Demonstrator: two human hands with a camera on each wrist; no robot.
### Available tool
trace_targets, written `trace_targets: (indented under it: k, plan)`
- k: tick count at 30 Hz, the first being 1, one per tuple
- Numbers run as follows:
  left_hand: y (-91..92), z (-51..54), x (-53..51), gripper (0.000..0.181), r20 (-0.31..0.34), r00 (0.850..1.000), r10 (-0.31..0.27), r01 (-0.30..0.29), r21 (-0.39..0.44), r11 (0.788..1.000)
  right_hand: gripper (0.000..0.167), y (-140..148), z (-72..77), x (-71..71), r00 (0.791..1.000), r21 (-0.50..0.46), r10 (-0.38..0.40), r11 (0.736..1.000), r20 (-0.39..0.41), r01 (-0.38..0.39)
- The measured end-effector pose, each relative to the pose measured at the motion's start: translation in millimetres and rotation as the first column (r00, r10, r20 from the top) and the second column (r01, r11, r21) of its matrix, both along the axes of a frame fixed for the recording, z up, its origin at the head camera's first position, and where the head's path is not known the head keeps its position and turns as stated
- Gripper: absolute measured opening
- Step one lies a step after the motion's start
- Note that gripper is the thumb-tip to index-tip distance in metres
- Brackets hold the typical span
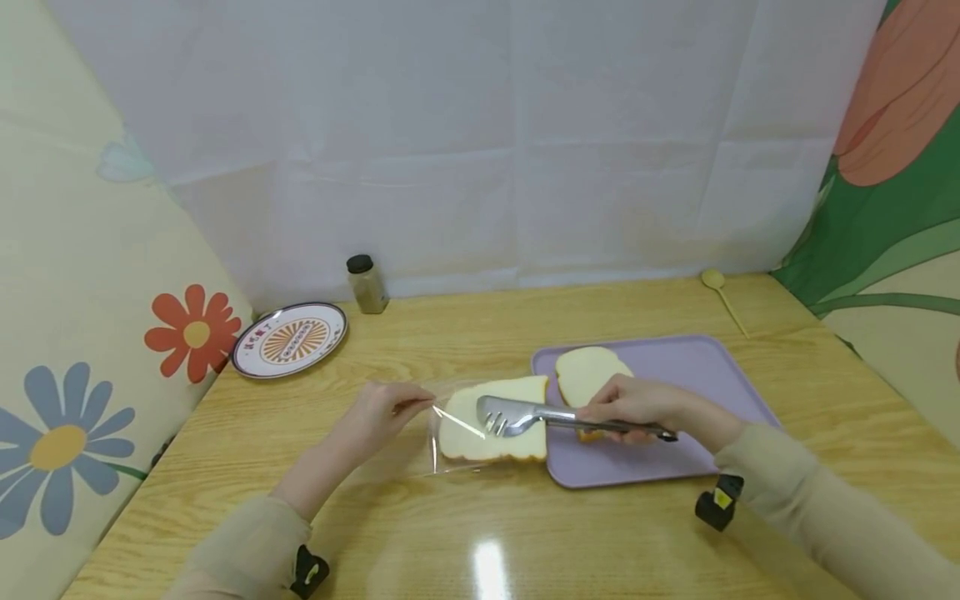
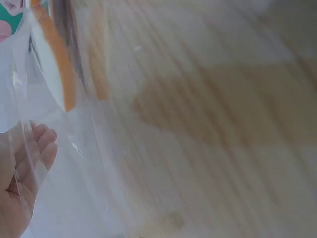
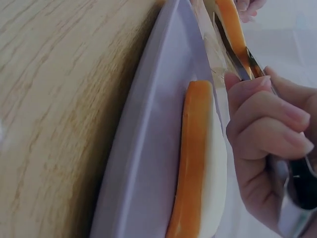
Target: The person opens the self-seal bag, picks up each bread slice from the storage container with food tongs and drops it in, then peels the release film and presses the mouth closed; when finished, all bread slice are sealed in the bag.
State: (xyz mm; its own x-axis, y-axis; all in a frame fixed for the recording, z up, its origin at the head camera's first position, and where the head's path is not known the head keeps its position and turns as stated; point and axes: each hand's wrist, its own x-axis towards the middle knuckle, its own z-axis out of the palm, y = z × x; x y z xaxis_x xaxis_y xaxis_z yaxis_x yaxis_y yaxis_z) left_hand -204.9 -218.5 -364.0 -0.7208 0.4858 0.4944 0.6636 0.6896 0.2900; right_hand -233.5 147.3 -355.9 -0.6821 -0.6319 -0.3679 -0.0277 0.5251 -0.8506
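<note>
The bread slice (image 1: 510,450) was between the jaws of the metal tongs (image 1: 558,414), just left of the lavender tray (image 1: 690,379), its left part inside a clear plastic bag (image 1: 436,450); how far the film reached was hard to tell. The right hand (image 1: 628,407) gripped the tongs with curled fingers, and the left hand (image 1: 384,410) pinched the bag's left edge. Beneath the tongs, a second slice (image 1: 587,373) lay on the tray. Farther back on the wooden table (image 1: 390,533) were a patterned plate (image 1: 291,340), a black-lidded jar (image 1: 367,287) and a yellow spoon (image 1: 724,302).
</note>
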Motion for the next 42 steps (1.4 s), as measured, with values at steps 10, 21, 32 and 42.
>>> trace_targets:
  k: [10,21,32,42]
  plan:
    - [3.0,0.7,1.0,0.013,-0.054,0.998,-0.016,0.014,-0.032,0.999,0.039,-5.2,-2.1,1.6,1.0,-0.008,-0.006,1.0,0.028,0.006]
    - [11.5,0.9,3.5,0.011,-0.03,1.0,0.0,-0.001,-0.037,0.999,0.039,-8.5,-1.1,1.7,1.0,-0.011,-0.017,1.0,0.022,0.018]
    - [16.2,-2.2,3.0,0.013,-0.069,0.997,-0.019,0.024,0.079,0.997,0.043,-11.7,0.3,2.2,1.0,-0.027,0.0,1.0,0.022,0.0]
    - [18.8,-5.9,0.2,0.012,-0.157,0.987,-0.034,0.047,0.082,0.995,0.043,-14.3,-3.2,2.9,0.999,-0.018,-0.008,1.0,0.045,0.009]
